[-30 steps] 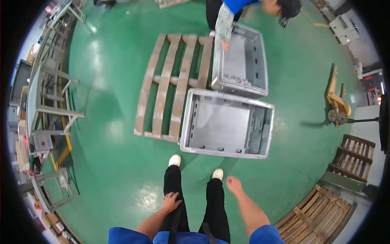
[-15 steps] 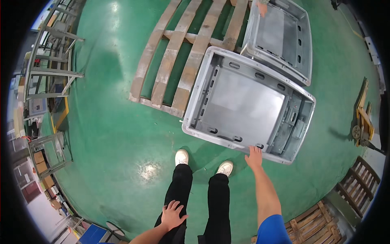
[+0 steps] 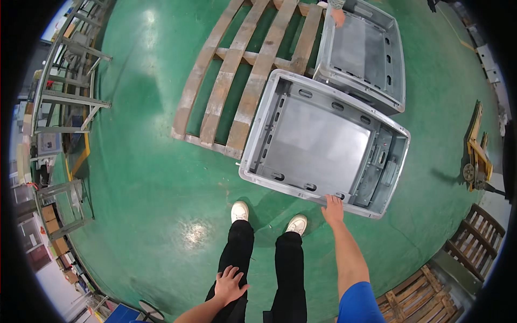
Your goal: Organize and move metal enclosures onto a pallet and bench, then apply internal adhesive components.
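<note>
Two grey crates on green floor (image 3: 151, 177). Near crate (image 3: 323, 142), frame centre, overlaps wooden pallet (image 3: 242, 70). Right hand (image 3: 333, 208) closed over its near rim, grip narrow. Left hand (image 3: 230, 285), lower centre, flat on thigh, fingers spread. Far crate (image 3: 363, 51) upper right.

Wooden pallet (image 3: 237, 81) lies flat on green floor (image 3: 151, 177), ahead & left of the hands. 2nd grey crate (image 3: 366, 51) farther ahead, partly on the pallet's far right end; another person's hand (image 3: 338, 16) at its far rim. Yellow pallet jack (image 3: 476, 151) well to the right. More pallets (image 3: 431, 285) stacked low right, behind the hands. Metal racks (image 3: 67, 81) w/ boxes (image 3: 54, 237) far left.
</note>
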The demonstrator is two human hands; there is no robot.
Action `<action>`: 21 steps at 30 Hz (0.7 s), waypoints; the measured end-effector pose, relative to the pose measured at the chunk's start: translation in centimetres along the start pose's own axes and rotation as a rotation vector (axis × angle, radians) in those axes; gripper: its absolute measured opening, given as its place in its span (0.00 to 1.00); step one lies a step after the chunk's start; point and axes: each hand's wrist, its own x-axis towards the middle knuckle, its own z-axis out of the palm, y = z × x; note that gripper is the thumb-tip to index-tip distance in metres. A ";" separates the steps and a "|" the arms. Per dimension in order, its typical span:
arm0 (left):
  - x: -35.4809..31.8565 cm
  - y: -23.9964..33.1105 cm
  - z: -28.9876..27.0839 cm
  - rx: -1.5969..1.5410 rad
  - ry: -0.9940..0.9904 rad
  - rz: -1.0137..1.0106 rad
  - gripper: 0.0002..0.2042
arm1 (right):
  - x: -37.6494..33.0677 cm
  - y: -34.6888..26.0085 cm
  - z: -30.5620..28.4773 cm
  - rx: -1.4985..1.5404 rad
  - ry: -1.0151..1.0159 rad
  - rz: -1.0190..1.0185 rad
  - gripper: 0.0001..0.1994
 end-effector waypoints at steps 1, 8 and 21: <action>0.1 0.0 -0.1 0.003 0.012 0.004 0.20 | -0.2 -0.2 -0.4 -0.017 0.005 -0.002 0.25; -2.4 0.8 0.3 0.100 -0.139 -0.065 0.25 | -12.4 -2.9 -3.1 0.036 -0.054 -0.089 0.27; -18.6 0.5 -9.7 -0.482 0.098 -0.246 0.24 | -38.9 -7.4 -12.8 0.185 -0.331 0.084 0.17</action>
